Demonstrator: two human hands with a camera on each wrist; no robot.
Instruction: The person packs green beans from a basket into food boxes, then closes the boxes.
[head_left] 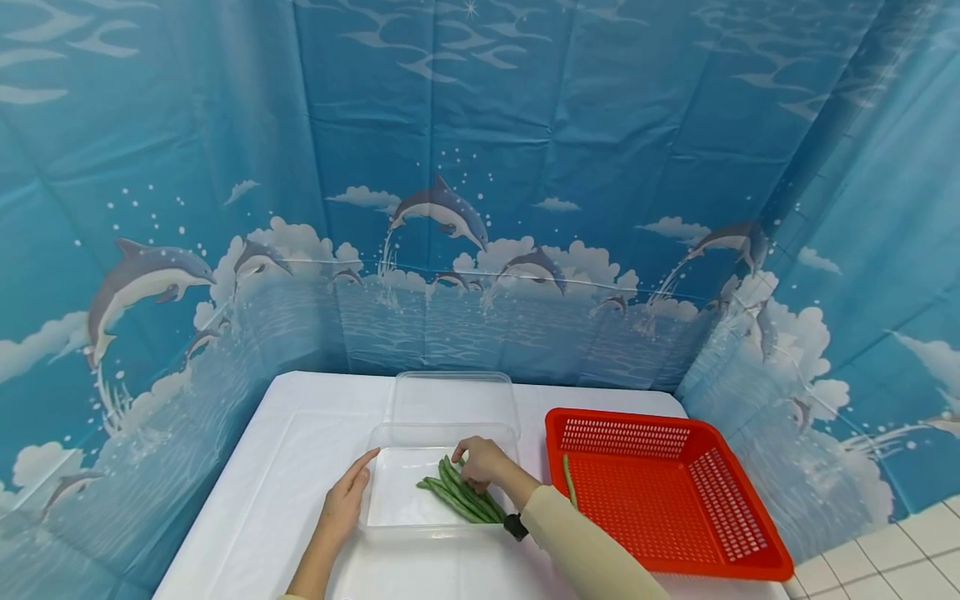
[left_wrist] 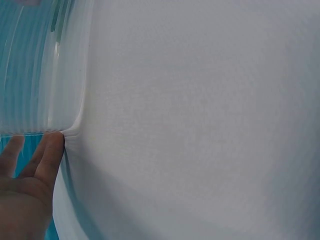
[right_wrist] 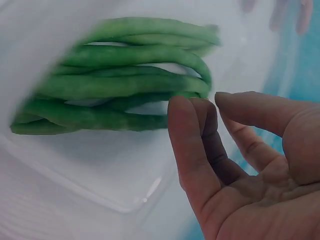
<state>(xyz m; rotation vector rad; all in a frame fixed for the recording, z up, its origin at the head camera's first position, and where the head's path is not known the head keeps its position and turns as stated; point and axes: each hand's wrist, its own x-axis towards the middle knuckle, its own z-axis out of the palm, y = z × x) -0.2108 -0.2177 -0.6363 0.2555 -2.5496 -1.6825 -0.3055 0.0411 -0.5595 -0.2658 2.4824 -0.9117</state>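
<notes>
A clear plastic container [head_left: 397, 492] stands on the white table and holds several green beans [head_left: 459, 493], lying side by side in its right part. My left hand [head_left: 345, 502] is at the container's left side; in the left wrist view its extended fingers [left_wrist: 49, 160] touch the edge. Over the beans reaches my right hand [head_left: 483, 462]. Seen from the right wrist, its fingertips are bent near the bean ends, a gap shows between thumb and forefinger, and no bean is between them. One green bean [head_left: 570, 482] leans inside the red basket [head_left: 645, 508].
The red basket with slotted walls stands to the right of the container. Behind the container lies another clear plastic piece [head_left: 453, 402], perhaps a lid. A blue curtain [head_left: 495, 333] with dolphins encloses the white table [head_left: 300, 433] at the back and sides.
</notes>
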